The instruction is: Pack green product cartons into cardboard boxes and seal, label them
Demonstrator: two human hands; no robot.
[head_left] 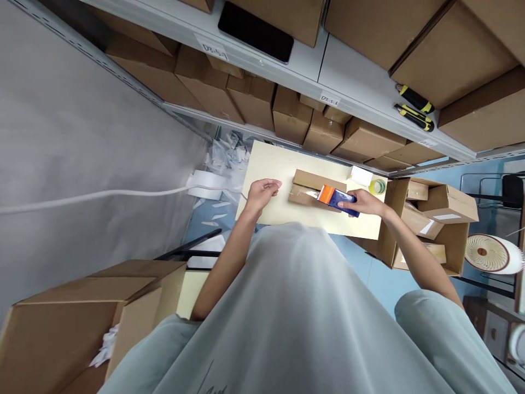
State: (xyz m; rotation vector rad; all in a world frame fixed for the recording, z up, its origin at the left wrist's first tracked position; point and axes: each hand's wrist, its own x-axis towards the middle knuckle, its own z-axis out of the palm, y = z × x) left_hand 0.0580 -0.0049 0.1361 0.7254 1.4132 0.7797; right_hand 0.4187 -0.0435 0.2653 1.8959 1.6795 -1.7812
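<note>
A small cardboard box (305,180) lies on a pale yellow table (273,164). My right hand (365,202) is closed round an orange and blue tape dispenser (336,198), whose orange end rests on the box's right part. A strip of clear tape runs along the box top. My left hand (262,192) hovers just left of the box with its fingers curled in a loose pinch; what it holds, if anything, is too small to name.
Shelves with several cardboard boxes (287,112) stand behind the table; two yellow utility knives (414,106) and a black phone (256,30) lie on a shelf. An open carton (435,224) stands right, another (82,317) at lower left. A white roll (205,183) and paper scraps lie left.
</note>
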